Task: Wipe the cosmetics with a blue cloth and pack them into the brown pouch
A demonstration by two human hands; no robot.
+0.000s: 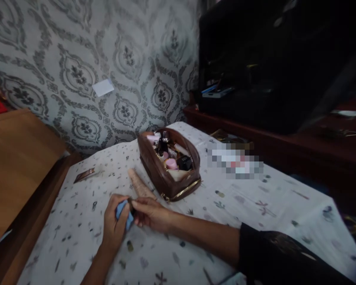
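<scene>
The fingers of your left hand (114,215) are closed around a bunched blue cloth (128,224), and those of your right hand (152,213) pinch a small dark item (131,206) at the cloth's edge. Both things sit between your two sets of fingers, over the tabletop (86,221). Your fingertips hide most of the item, so you cannot tell its full shape from here.

The likeliest trouble is a slip: if the cloth drags harder on one side than your right fingers resist, the item could twist free and drop. The beige tube (141,185) lies just beyond your right fingers; being rounded, it may roll if your knuckles sweep forward. Past it, farther out and to the right of your fingers, the brown bag (150,168) gapes open, and a hard knock could topple its crowded contents.

The cloth looks soft and loosely folded. The bag is boxy with rounded corners, smooth and leather-like, edged at its near end by a brassy zipper (186,190). Inside, a squat pink container (171,164) sits among glossy black pieces. The tube is long and tapering. Beneath your wrists, the pale printed cover looks thin enough to ruck up if you lean and drag.
</scene>
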